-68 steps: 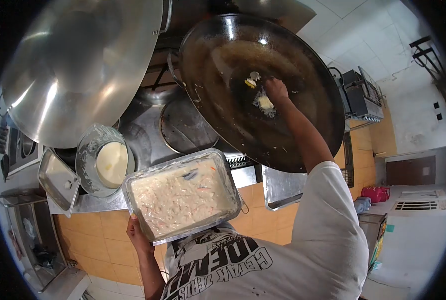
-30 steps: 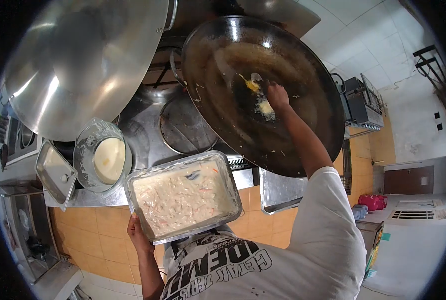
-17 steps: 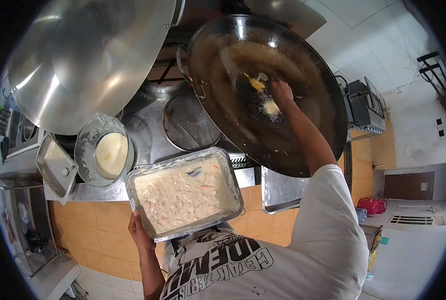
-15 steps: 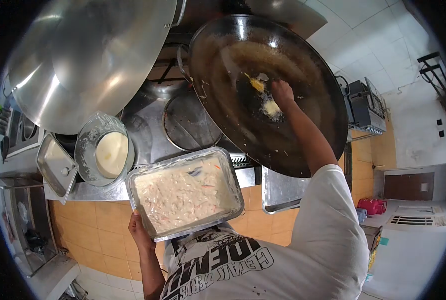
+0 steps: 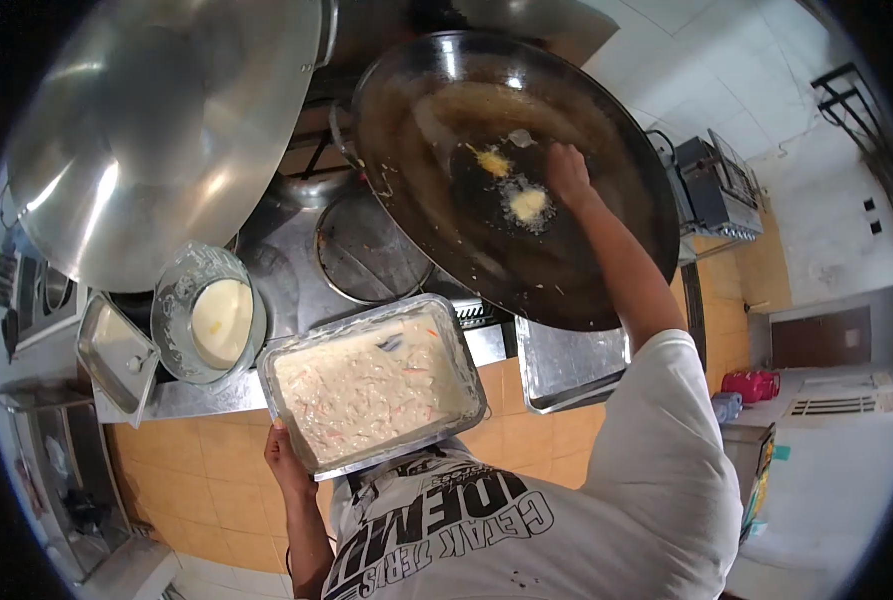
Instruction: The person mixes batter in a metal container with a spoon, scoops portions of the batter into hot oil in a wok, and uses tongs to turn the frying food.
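My left hand [image 5: 288,455] grips the near left corner of a metal tray [image 5: 473,350] in front of my body. Thick pale batter [image 5: 366,390] with orange shreds fills the tray, and a dark object [image 5: 391,343] shows in it near the far side. Above a large dark wok [image 5: 436,215], my right hand [image 5: 568,172] has its fingers curled; anything in them is hidden. A pale lump of batter [image 5: 529,206] bubbles in the oil just left of that hand. Farther left floats a smaller yellow fried piece [image 5: 493,163].
At left stands a large steel wok [image 5: 166,130]. Below it are a clear bowl [image 5: 256,320] of pale liquid batter and a small metal pan [image 5: 116,345]. A round burner area [image 5: 371,250] lies between the woks. Another flat tray [image 5: 566,365] sits below the dark wok.
My right hand has drawn slightly away from the batter lump, up and right. Bubbles around the lump have spread. The whole view has shifted a little; my left hand still holds the tray.
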`<state>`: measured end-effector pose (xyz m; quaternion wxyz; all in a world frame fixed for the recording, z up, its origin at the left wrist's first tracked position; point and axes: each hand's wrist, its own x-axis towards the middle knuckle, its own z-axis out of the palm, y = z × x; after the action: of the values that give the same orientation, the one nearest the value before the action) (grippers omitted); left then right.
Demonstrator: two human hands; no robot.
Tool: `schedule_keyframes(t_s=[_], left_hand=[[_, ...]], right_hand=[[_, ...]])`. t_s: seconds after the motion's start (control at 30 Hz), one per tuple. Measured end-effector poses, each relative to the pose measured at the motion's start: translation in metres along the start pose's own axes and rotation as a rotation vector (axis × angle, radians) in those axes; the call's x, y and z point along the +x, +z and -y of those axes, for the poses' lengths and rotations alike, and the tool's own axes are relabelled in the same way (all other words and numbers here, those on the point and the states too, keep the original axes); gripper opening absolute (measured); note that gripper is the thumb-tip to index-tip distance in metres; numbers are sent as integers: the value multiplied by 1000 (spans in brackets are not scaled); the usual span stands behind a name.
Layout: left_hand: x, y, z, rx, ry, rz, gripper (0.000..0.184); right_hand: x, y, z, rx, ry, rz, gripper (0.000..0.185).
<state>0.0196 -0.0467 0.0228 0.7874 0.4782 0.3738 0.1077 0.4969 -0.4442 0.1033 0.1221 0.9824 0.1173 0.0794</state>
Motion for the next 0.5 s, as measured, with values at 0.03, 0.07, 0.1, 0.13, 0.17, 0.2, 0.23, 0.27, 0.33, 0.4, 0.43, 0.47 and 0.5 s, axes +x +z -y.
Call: schedule_keyframes(t_s=[0.03,0.07,0.1,0.13,0.17,0.2,0.23,0.27,0.33,0.4,0.43,0.47,0.5], left_hand=[[3,-2,0,3,2,16,35],[6,-3,0,17,-2,36,35],[8,-5,1,31,-6,55,35],[11,-7,2,47,-10,73,35],[13,-9,4,71,20,104,34],[17,-11,5,76,16,124,34],[22,-12,7,79,12,142,34],[24,-13,8,83,6,159,34],[27,-8,7,86,2,186,35],[36,-12,13,97,-17,242,35],[38,-14,15,107,-12,276,35],[39,-15,15,109,-10,304,35],[41,-14,15,108,-8,331,35]], right_hand=[[-8,-15,-2,73,46,-34,14],[-19,-36,0,146,94,-70,15],[-34,-59,1,219,141,-108,16],[-51,-83,2,237,164,-120,17],[-71,-108,5,255,186,-133,18],[-90,-130,9,270,205,-146,19],[-110,-145,11,381,185,-226,19],[-132,-158,12,489,163,-306,20],[-178,-181,13,672,161,-379,21],[-229,-199,18,796,235,-309,23],[-254,-202,24,845,287,-245,25],[-281,-203,33,899,279,-266,24],[-306,-203,43,952,268,-289,23]])
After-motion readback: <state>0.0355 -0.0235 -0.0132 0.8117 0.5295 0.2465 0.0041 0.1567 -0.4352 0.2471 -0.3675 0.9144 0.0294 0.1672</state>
